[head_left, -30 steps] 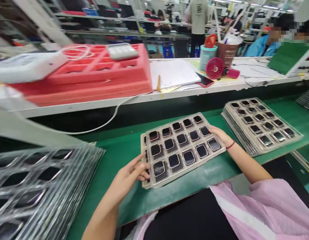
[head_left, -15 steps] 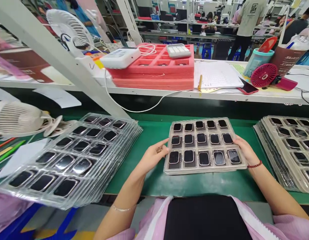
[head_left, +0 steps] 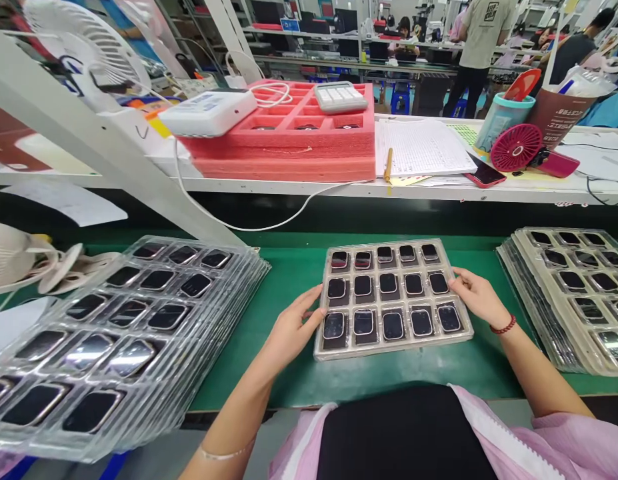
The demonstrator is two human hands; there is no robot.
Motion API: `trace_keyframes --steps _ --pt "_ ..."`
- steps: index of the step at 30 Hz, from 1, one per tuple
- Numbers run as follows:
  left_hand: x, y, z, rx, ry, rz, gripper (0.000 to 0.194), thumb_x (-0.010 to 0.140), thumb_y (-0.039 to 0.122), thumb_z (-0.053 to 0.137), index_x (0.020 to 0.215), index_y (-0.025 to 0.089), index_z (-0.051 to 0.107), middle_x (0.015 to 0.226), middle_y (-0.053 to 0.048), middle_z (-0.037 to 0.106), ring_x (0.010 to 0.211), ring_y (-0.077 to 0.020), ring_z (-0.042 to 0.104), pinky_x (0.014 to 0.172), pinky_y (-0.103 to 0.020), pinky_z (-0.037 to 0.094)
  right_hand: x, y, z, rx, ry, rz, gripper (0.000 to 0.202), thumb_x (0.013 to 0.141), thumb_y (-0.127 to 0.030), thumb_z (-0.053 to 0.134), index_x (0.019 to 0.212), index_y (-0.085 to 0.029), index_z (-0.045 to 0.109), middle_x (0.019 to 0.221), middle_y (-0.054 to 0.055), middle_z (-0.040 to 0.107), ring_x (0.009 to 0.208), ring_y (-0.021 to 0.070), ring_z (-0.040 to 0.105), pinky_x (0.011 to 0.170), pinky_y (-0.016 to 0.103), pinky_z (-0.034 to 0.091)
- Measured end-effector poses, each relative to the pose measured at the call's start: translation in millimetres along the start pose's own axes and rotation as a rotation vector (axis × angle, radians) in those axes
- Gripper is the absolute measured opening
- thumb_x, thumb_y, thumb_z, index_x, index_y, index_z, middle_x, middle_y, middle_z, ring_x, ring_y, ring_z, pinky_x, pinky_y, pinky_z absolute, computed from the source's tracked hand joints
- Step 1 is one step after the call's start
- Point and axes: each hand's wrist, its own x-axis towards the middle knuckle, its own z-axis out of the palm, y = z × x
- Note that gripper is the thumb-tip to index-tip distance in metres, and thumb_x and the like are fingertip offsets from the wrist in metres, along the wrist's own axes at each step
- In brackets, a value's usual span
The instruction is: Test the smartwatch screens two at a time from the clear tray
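Observation:
A clear plastic tray (head_left: pixel 389 348) lies on the green mat in front of me, its pockets filled with dark, rounded-square watch screens (head_left: pixel 388 283). At its left edge is my left hand (head_left: pixel 291 333), thumb on the rim and fingers bent along the side. My right hand (head_left: pixel 481 300) grips the opposite edge, thumb on top and the other fingers partly hidden. To the left rises a tall stack of similar filled trays (head_left: pixel 153 300). Another stack of trays (head_left: pixel 573 300) stands beyond my right hand.
A white shelf (head_left: pixel 309 190) crosses behind the mat, carrying a red foam box (head_left: pixel 283 163), a white device (head_left: pixel 209 112), papers (head_left: pixel 423 150), a phone (head_left: pixel 486 173) and a pink fan (head_left: pixel 517 148). A slanted white post (head_left: pixel 113 147) stands at left. People are in the background.
My left hand has gone from a pointing finger at the tray's edge to a fuller hold there. The tray looks slightly turned, and the camera view has shifted.

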Motion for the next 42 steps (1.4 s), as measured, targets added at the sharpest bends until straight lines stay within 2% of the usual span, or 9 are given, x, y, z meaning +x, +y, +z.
trace_keyframes --steps 3,9,14,19,23,30,35,38,42 --pt "0.9 1.1 3.4 -0.028 -0.088 -0.047 0.080 0.090 0.057 0.046 0.156 0.014 0.033 0.152 -0.014 0.050 0.136 -0.0330 0.051 0.104 -0.043 0.051 0.1 12.9 0.5 -0.220 0.059 -0.117 0.050 0.095 -0.048 0.048 0.131 -0.019 0.066 0.110 0.012 0.071 0.107 0.0290 0.064 0.100 0.048 0.047" --pt "10.1 -8.6 10.7 0.015 -0.114 -0.065 0.084 0.094 0.054 0.035 0.161 0.010 0.009 0.166 -0.012 0.015 0.153 -0.0284 0.017 0.124 -0.043 0.017 5.8 21.0 13.4 -0.008 -0.037 -0.141 0.054 0.099 -0.045 0.039 0.145 -0.020 0.053 0.148 0.011 0.054 0.139 0.0275 0.048 0.117 0.048 0.034" --pt "-12.5 -26.9 26.3 -0.010 -0.131 0.020 0.080 0.097 0.057 0.030 0.162 0.017 0.004 0.167 -0.010 0.013 0.153 -0.0304 0.016 0.123 -0.048 0.019 -8.2 25.9 8.1 -0.074 -0.051 -0.221 0.053 0.101 -0.040 0.038 0.149 -0.019 0.047 0.151 0.012 0.050 0.140 0.0272 0.046 0.118 0.051 0.032" --pt "37.4 -50.9 17.7 0.097 0.128 0.254 0.070 0.096 0.052 0.034 0.160 0.029 0.020 0.167 -0.006 0.022 0.151 -0.0350 0.025 0.119 -0.058 0.030 14.3 -23.4 3.7 -0.439 0.100 -0.356 0.060 0.089 -0.024 0.059 0.146 -0.008 0.049 0.155 0.023 0.039 0.148 0.0328 0.032 0.118 0.053 0.030" --pt "106.9 -17.1 -2.3 0.406 0.062 0.378 0.054 0.091 0.052 0.037 0.126 0.024 0.068 0.153 -0.011 0.048 0.145 -0.0367 0.038 0.116 -0.054 0.036 59.1 -92.5 36.6 -0.656 -0.091 -0.720 0.024 0.094 -0.029 0.061 0.109 -0.018 0.075 0.137 0.013 0.061 0.132 0.0253 0.050 0.115 0.043 0.034" --pt "122.5 29.5 -4.6 0.715 0.034 0.276 0.034 0.078 0.049 0.052 0.086 0.020 0.068 0.134 -0.018 0.065 0.136 -0.0370 0.050 0.111 -0.050 0.040 101.7 -120.5 111.6 -0.833 -0.184 -0.644 0.039 0.086 -0.049 0.070 0.097 -0.012 0.075 0.133 0.017 0.061 0.126 0.0355 0.050 0.098 0.047 0.048" --pt "118.0 39.0 -1.8 0.252 0.033 0.352 0.015 0.074 0.041 0.059 0.076 0.026 0.060 0.106 -0.006 0.077 0.106 -0.0294 0.070 0.089 -0.035 0.053 109.9 -109.7 121.9 -0.478 -0.234 -0.567 0.031 0.070 -0.037 0.084 0.082 -0.016 0.064 0.134 0.015 0.060 0.128 0.0335 0.053 0.102 0.045 0.045" --pt "120.5 56.3 0.9 -0.065 0.028 0.295 0.027 0.077 0.052 0.063 0.086 0.027 0.064 0.083 -0.002 0.075 0.072 -0.0237 0.070 0.071 -0.032 0.053 118.2 -105.6 119.6 0.033 -0.309 -0.372 0.034 0.068 -0.028 0.081 0.079 -0.019 0.050 0.098 0.005 0.071 0.095 0.0235 0.070 0.080 0.035 0.055" --pt "121.7 88.1 0.7 -0.431 -0.100 0.136 0.053 0.072 0.058 0.072 0.107 0.019 0.068 0.087 -0.007 0.075 0.053 -0.0155 0.056 0.052 -0.028 0.042 125.6 -105.2 91.9 0.681 -0.404 -0.108 0.043 0.068 -0.031 0.076 0.097 -0.019 0.046 0.075 0.002 0.071 0.051 0.0146 0.064 0.045 0.022 0.048"
